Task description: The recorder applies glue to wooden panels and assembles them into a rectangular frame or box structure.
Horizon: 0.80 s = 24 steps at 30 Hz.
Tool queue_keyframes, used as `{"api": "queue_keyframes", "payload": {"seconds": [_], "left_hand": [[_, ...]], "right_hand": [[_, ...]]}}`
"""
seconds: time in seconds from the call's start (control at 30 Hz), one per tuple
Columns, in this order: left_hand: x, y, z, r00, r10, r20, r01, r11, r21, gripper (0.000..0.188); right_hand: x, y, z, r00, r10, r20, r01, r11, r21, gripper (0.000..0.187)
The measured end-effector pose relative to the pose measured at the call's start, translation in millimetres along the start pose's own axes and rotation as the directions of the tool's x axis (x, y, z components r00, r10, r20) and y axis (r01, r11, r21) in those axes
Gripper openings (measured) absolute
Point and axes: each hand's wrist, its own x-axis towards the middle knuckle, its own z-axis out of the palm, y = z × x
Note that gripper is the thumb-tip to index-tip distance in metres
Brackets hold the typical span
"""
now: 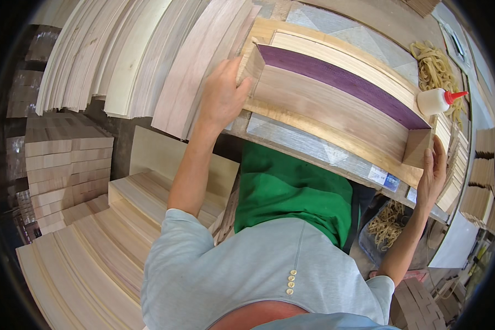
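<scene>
A long shallow wooden box (319, 99) lies on the workbench in front of me. Its far side is a purple-faced board (335, 75), and short pale end pieces stand at the left (252, 66) and right (417, 147). The near long side appears open. My left hand (224, 91) is closed around the left end piece, its fingertips partly hidden behind the wood. At the opposite end, my right hand (435, 170) grips the right end piece between thumb and fingers. A white glue bottle (433, 102) with a red nozzle sits beyond the right end.
Tangled tan rubber bands (435, 61) lie at the far right, with more in a bin (388, 228) below the bench. Thin wooden strips (455, 159) are stacked beside my right hand. Long boards (126, 60) pile up at the left, above stacked wood blocks (69, 159).
</scene>
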Motion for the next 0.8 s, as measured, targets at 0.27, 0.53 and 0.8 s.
{"api": "queue_keyframes", "payload": {"seconds": [0.27, 0.53, 0.8], "left_hand": [[6, 12, -5, 0.978, -0.051, 0.202, 0.047, 0.999, 0.025, 0.033], [30, 7, -11, 0.995, -0.053, 0.086, 0.084, 0.904, -0.418, 0.063], [173, 65, 98, 0.607, 0.143, 0.782, -0.418, 0.894, 0.16, 0.069]], "right_hand": [[-1, 1, -3, 1.0, -0.007, -0.018, 0.007, 1.0, 0.001, 0.04], [3, 1, -8, 0.995, -0.024, -0.099, 0.03, 0.998, 0.064, 0.043], [0, 17, -39, 0.984, 0.024, -0.179, -0.006, 0.995, 0.101, 0.042]]}}
